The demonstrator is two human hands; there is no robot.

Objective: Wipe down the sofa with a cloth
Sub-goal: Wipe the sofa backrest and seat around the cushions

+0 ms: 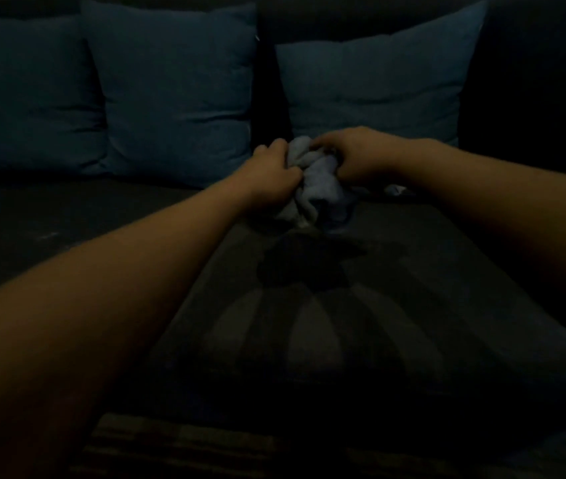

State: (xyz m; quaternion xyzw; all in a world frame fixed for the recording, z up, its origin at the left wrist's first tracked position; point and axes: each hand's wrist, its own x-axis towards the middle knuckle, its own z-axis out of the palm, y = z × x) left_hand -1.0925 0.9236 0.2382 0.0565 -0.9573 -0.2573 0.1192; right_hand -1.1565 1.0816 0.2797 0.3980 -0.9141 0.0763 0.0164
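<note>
No readable text, labels, brands or numbers anywhere; scene dim.

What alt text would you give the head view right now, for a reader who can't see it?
Both hands, left hand and right hand, grip a bunched pale cloth over a dark sofa seat in very dim light. Three blue cushions lean against the sofa back behind.

The scene was very dimly lit, with a bluish, murky cast. The brightest parts were the cushions (178,88) and cloth (319,174). A dark shadow was cast on the seat (413,271) below the cloth. The lower edge and right corner were lost in blackness. Detail was soft and grainy throughout.
</note>
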